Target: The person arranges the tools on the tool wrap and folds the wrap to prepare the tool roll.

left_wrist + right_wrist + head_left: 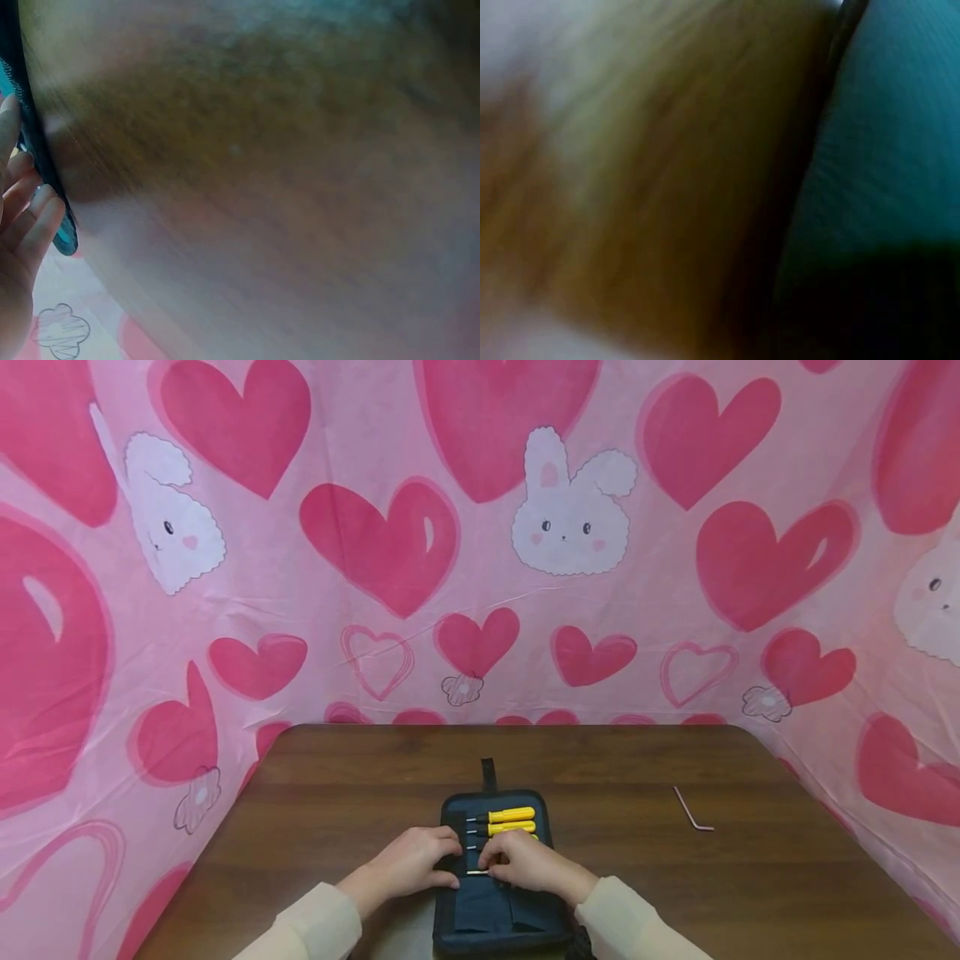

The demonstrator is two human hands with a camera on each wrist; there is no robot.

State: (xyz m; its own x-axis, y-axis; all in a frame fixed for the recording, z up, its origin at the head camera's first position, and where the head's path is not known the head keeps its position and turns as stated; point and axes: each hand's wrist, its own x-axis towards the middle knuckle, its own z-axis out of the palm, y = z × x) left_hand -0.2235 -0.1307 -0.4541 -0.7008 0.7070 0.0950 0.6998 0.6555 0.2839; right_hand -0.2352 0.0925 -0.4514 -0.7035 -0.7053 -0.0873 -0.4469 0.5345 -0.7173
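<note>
An open black zip-up tool case (450, 939) lies on the table in the head view. Several screwdrivers sit in it; two yellow handles (512, 815) show plainly, and a third is mostly covered by my right hand (531, 862). That hand's thumb and fingers pinch the end of a thin, shiny metal rod (476, 872), whose kind I cannot tell. My left hand (412, 862) touches the case's left side, its fingers fairly straight. In the left wrist view, fingers (41, 225) lie along the case's edge (46, 161). The right wrist view is too blurred to show the hand's grip.
An L-shaped hex key (688, 810) lies apart on the right of the brown wooden table (337, 777). A black strap (488, 774) sticks out from the case's far edge. Pink cloth (480, 585) with hearts and rabbits hangs behind the table.
</note>
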